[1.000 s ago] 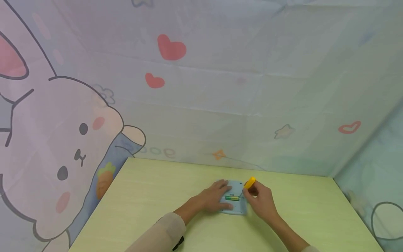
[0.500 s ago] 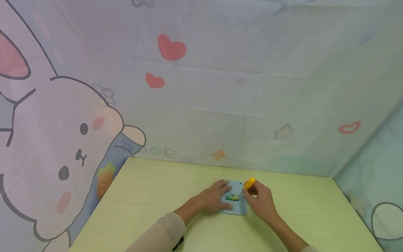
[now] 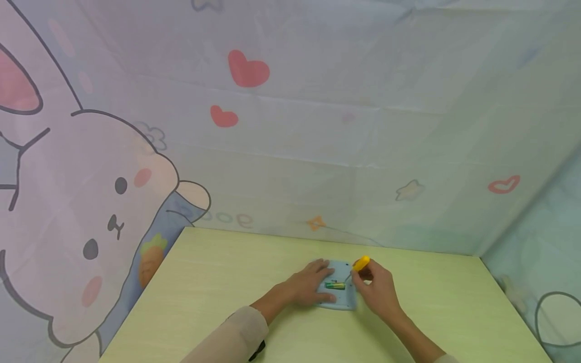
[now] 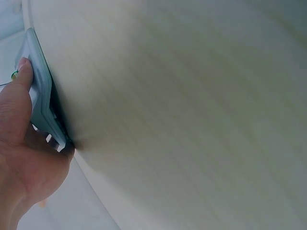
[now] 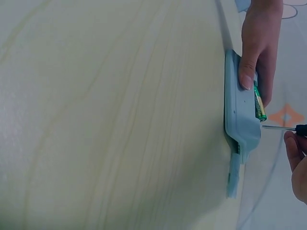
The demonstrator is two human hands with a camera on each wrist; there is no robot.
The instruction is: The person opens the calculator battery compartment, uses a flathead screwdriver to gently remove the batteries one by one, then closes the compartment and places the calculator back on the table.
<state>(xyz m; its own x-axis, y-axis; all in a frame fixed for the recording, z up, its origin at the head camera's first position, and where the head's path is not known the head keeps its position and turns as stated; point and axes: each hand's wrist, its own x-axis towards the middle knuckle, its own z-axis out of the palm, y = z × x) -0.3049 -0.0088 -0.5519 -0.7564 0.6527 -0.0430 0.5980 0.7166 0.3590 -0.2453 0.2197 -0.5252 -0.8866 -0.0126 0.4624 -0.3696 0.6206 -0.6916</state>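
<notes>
A flat light-blue device (image 3: 346,298) lies on the table with its battery side up. A green battery (image 3: 335,286) sits in the slot in its middle. My left hand (image 3: 306,285) rests over the device's left part, fingers and thumb spread to either side of the battery. Its thumb (image 4: 23,76) lies on top in the left wrist view. My right hand (image 3: 375,288) grips a yellow-handled screwdriver (image 3: 362,262) at a slant. Its thin metal shaft (image 5: 278,128) points at the device near the battery's end; whether the tip touches cannot be told.
The pale yellow-green table (image 3: 236,262) extends on both sides of the device. Behind it hangs a printed cloth (image 3: 290,151) with a rabbit and hearts. A small black object (image 3: 257,350) shows beside the left sleeve. A dark printed loop (image 3: 537,317) is at the far right.
The screwdriver and right hand have shifted very slightly to the right. My left hand, the device and the battery stay where they were.
</notes>
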